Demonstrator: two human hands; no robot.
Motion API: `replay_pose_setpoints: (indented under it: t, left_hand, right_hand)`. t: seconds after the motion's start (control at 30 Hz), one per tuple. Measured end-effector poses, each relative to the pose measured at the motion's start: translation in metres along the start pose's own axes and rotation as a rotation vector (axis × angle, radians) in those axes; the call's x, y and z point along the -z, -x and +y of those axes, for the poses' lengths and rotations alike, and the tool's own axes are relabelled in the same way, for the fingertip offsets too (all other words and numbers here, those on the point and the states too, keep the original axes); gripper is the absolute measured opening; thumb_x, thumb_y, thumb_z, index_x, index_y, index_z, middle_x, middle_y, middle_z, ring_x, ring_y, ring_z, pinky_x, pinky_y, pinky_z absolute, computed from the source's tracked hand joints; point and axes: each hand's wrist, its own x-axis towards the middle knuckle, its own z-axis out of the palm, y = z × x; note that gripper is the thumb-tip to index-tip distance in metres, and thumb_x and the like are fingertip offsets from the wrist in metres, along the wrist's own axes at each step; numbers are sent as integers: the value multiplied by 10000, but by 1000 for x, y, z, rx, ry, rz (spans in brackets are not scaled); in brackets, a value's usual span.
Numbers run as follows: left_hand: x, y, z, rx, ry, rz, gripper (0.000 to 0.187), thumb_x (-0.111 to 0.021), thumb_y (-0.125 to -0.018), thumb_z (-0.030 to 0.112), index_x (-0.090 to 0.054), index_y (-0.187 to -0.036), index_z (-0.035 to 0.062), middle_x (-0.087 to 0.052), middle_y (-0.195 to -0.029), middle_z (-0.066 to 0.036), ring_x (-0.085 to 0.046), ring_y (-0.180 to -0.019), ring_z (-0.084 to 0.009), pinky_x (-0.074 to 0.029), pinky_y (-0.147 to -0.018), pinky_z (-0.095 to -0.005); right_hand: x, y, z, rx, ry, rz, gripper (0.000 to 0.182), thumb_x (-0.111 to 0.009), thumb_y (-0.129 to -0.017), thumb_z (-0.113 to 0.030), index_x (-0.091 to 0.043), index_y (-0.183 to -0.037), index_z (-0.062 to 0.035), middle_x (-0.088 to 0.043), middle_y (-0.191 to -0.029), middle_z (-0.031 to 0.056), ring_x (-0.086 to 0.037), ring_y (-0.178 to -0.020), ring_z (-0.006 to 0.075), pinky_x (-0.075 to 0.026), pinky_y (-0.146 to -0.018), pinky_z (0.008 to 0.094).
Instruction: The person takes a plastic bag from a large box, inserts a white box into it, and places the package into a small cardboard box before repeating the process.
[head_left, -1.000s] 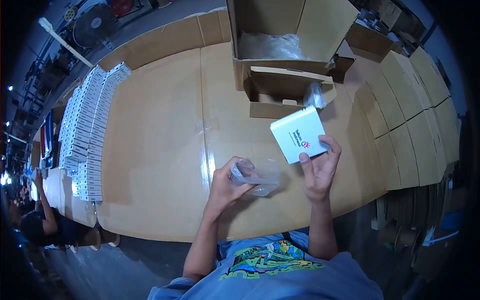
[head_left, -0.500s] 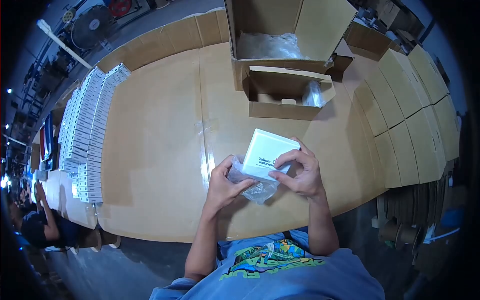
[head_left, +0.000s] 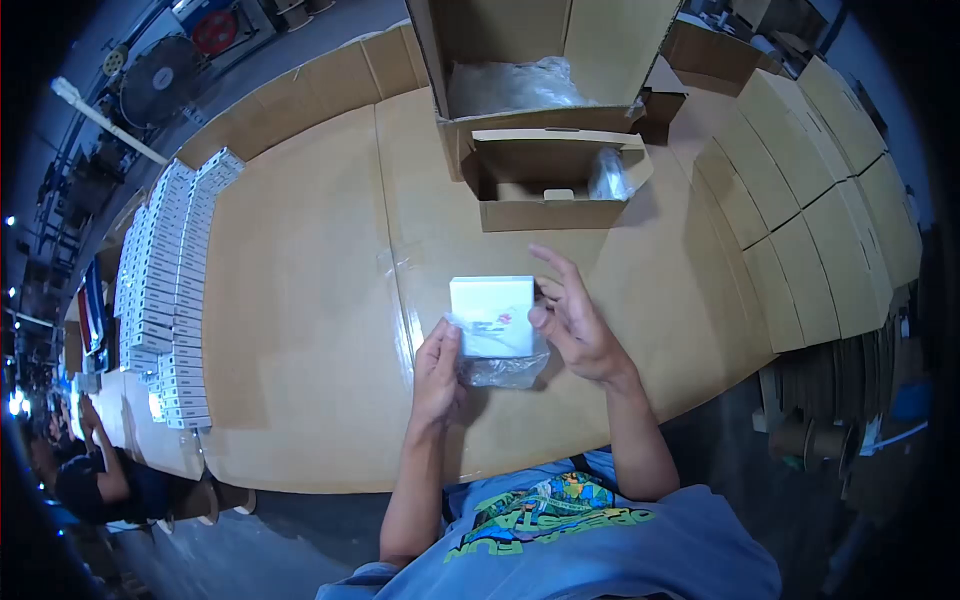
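Box [head_left: 500,292], white, flat, faint printing on its face, at the centre of the frame, lower part behind the film of a clear plastic bag [head_left: 507,375]. Left hand [head_left: 436,370], thumb and fingers pinching the bag at the box's lower left corner. Right hand [head_left: 575,330], loosely spread, index finger raised, just beside the box's right edge; whether it touches cannot be told. Counter [head_left: 290,320], brown, beneath. Upper centre: large open carton [head_left: 620,55] holding clear plastic film [head_left: 520,86]; in front of it, small open carton [head_left: 545,215] with clear wrapping [head_left: 608,178] at its right end. Left: stacked small white boxes [head_left: 165,270]. Right: closed brown cartons [head_left: 845,250], set in rows. Lower left: another person [head_left: 88,485].
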Motion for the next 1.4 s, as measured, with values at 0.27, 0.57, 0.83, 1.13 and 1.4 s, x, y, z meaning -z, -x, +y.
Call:
replay_pose_setpoints:
  t: [0.27,0.57,0.83,1.13,1.4]
  left_hand:
    - [2,-5,-8,-24,99,76,377,-462,-1092,289,-549,-1324,5,-670,-1191,-81,-660,-1068,-170,-539,-920,-324]
    - [14,-6,-9,-275,-317,109,447,-491,-1087,267,-557,-1395,-50,-642,-1321,-142,-592,-1201,-197,-437,-1063,-342]
    - [7,-5,-12,-341,-288,144,430,-508,-1080,272,-586,-1381,-26,-644,-1342,-155,-593,-1208,-206,-443,-1061,-351]
    - [5,-5,-27,-328,-177,169,310,-532,-1071,237,-665,-1151,-31,-669,-1194,-148,-633,-1055,-184,-502,-920,-306]
    - [9,2,-8,-175,-327,95,224,-680,-969,90,-679,-1165,-19,-716,-1110,-108,-671,-929,-144,-521,-833,-244]
  right_hand:
    - [-2,17,24,-45,-89,150,279,-672,-961,-11,-534,-1201,19,-625,-1121,84,-630,-1009,125,-527,-882,254]
    - [-3,21,38,28,-2,199,114,-659,-942,58,-621,-1042,18,-663,-1133,115,-635,-1026,141,-526,-922,283]
    - [-5,17,36,128,-48,209,103,-651,-937,64,-622,-1020,10,-656,-1216,205,-618,-1147,215,-516,-972,332]
    - [-28,18,34,117,-79,247,61,-634,-968,29,-608,-1024,33,-664,-1187,207,-646,-1065,187,-520,-954,321]
    - [-11,29,47,121,-125,329,66,-649,-965,9,-591,-997,10,-653,-1200,220,-630,-1111,218,-505,-990,350]
